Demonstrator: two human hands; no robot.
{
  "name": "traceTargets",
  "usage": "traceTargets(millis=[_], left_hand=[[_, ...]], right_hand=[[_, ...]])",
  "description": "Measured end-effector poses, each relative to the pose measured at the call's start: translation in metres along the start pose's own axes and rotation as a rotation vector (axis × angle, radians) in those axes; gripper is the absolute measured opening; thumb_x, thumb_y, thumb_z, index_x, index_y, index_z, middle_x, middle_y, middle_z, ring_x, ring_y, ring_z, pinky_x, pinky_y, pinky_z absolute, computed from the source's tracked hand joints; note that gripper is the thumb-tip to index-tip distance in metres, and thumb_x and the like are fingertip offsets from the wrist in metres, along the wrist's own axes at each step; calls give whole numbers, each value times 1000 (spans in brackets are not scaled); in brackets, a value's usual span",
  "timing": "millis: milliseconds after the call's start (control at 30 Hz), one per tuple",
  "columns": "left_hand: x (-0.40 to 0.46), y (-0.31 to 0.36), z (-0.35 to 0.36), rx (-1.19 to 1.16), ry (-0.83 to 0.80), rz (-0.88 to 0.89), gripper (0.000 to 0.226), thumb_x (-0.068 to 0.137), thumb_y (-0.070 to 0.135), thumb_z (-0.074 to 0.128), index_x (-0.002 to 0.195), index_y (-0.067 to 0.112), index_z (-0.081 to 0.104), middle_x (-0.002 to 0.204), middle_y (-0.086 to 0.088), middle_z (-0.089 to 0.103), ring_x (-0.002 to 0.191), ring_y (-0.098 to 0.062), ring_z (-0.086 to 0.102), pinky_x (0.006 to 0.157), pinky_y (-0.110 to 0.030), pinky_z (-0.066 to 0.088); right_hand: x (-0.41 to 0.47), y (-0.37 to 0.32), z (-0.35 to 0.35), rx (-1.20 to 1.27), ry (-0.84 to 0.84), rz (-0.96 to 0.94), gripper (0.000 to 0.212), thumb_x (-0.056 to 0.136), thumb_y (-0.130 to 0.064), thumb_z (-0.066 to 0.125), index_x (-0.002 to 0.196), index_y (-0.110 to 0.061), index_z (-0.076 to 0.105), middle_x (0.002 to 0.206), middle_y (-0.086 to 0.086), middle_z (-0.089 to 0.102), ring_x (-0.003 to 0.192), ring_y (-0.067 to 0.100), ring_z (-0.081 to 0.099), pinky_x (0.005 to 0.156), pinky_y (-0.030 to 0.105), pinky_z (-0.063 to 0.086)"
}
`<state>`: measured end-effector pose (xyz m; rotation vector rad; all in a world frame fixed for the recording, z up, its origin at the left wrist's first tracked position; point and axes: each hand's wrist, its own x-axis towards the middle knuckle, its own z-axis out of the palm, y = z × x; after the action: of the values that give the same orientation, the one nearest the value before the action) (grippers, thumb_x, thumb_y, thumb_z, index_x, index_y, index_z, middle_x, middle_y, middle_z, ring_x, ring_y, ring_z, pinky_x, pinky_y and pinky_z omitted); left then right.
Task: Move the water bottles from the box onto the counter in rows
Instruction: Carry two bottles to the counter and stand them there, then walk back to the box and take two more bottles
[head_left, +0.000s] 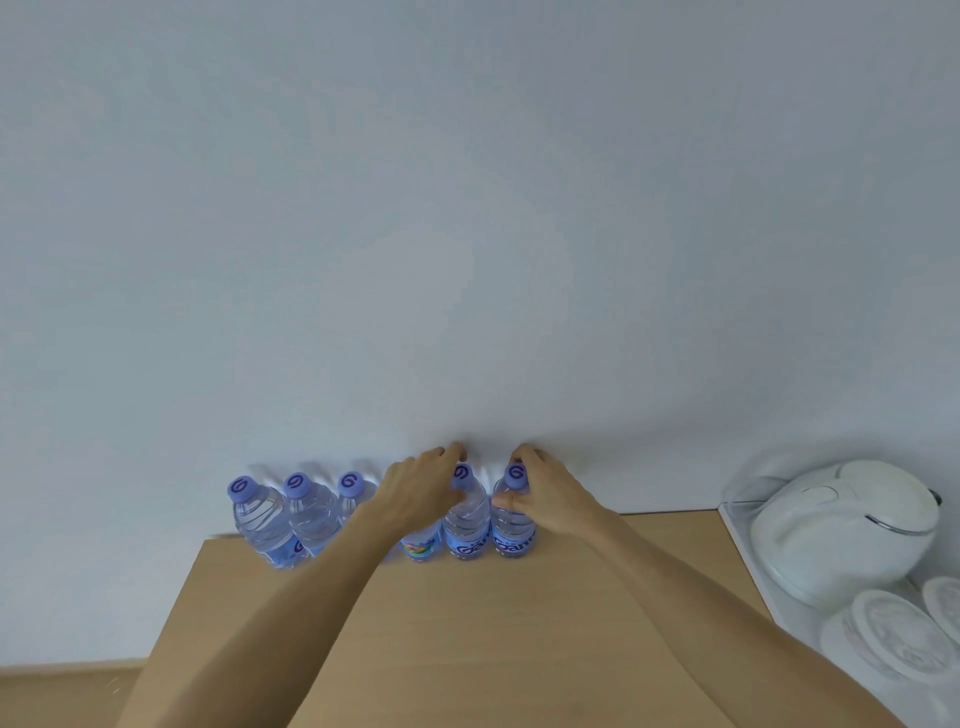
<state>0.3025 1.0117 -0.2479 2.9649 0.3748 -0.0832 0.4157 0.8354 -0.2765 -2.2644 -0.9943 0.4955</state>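
Observation:
Several clear water bottles with purple caps stand in a row against the white wall at the back of the wooden counter (467, 623). My left hand (415, 493) grips the neck of the second bottle from the right (466, 525), and partly hides another bottle (418, 548) behind it. My right hand (545, 493) grips the rightmost bottle (511, 530) around its neck, just under the cap. Both bottles stand upright on the counter. Three more bottles (260, 519) stand free at the left. No box is in view.
A white electric kettle (841, 525) sits on a white tray (743, 551) at the right, with round white lidded cups (893, 634) in front of it. A strip of lower wood-coloured surface (67, 691) shows at the bottom left.

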Motion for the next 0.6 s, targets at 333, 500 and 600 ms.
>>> traceTargets(millis=[333, 500, 600], left_hand=[[-10, -5, -47, -477, 179, 120, 18, 90, 47, 56, 106, 38, 54, 89, 21, 62, 57, -3, 57, 62, -23, 46], [3, 34, -83, -671, 265, 298, 12, 90, 39, 61, 101, 37, 58, 87, 17, 63, 58, -7, 58, 58, -12, 45], [9, 74, -103, -724, 257, 402, 11, 90, 36, 61, 101, 35, 59, 88, 14, 63, 61, -11, 58, 58, -11, 45]], right_hand=[[-44, -14, -31, -329, 158, 110, 47, 87, -64, 48, 120, -31, 42, 96, -16, 49, 83, 11, 53, 75, 33, 40], [-89, -26, -70, -369, 347, 153, 40, 87, -66, 47, 112, -35, 46, 95, -15, 53, 77, 5, 51, 70, 30, 36], [-131, -27, -100, -395, 450, 218, 38, 87, -66, 47, 110, -35, 47, 94, -15, 54, 74, 3, 49, 68, 29, 34]])
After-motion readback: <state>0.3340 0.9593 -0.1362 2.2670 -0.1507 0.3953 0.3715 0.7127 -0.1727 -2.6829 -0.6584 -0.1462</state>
